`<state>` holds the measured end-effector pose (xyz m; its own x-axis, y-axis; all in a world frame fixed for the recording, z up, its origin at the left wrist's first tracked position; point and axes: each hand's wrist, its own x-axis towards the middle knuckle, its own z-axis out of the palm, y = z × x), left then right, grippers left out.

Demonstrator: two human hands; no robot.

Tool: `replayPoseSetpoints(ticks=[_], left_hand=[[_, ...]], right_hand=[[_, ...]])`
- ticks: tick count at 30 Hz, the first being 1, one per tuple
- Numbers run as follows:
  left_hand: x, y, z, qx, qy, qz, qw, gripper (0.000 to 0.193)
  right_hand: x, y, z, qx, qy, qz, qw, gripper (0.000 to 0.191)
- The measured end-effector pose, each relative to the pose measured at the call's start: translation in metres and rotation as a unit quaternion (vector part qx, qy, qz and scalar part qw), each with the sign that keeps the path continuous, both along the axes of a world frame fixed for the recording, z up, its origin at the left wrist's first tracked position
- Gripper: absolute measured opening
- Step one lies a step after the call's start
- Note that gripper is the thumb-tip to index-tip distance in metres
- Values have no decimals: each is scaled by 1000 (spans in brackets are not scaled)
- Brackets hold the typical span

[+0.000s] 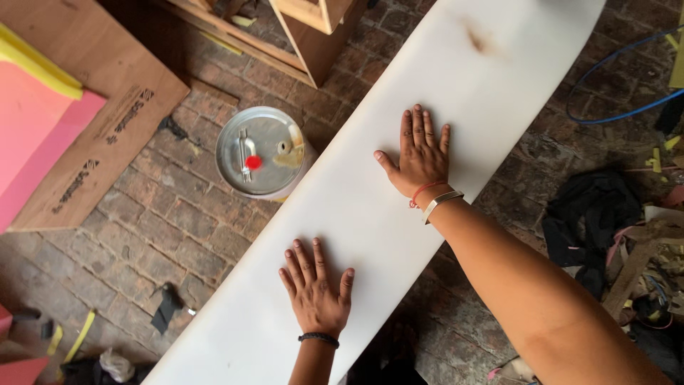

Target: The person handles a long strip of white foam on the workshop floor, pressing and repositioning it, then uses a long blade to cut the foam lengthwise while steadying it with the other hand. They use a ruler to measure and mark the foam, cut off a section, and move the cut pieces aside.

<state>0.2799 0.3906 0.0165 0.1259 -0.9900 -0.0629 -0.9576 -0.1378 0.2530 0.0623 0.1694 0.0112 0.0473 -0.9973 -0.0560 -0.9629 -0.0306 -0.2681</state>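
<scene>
I see my two hands lying flat on a long white smooth board (370, 214) that runs from the near left up to the far right. My left hand (313, 289) is near me, palm down, fingers spread wide, and it grips nothing. It has a thin black band on the wrist. My right hand (419, 157) is farther up the board, also flat with the fingers spread out, and it holds nothing either. That wrist has a red string and a silver bangle (442, 202) on it. The two hands are apart, with bare board between them.

The board has a small brown smudge (476, 39) near its far end. It lies over a floor of old reddish bricks (164, 228).

Just left of the board stands a round silver metal can (260, 152) with a small red dot on its lid. The can touches the board's left edge or sits just under it; I cannot tell which. Far left lies a flat brown plywood sheet (107, 135), with a pink sheet (35, 135) and a yellow strip (39, 64) on it. On the right are a blue wire loop (605, 117) and a heap of black cloth (591, 214).
</scene>
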Motion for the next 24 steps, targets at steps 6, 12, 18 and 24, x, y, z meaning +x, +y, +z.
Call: replayPoseSetpoints(ticks=[6, 12, 18, 24], left_hand=[[-70, -94, -1, -10, -2, -57, 998, 88], [-134, -213, -2, -30, 21, -169, 985, 91], [-184, -314, 11, -39, 63, -245, 967, 92], [-215, -359, -5, 1, 72, -263, 962, 93]], right_hand=[[-73, -86, 2, 1, -8, -17, 1000, 99], [-127, -188, -7, -7, 5, -52, 999, 105], [-163, -274, -3, -17, 9, -83, 996, 108], [-229, -359, -9, 31, -16, -108, 993, 102]])
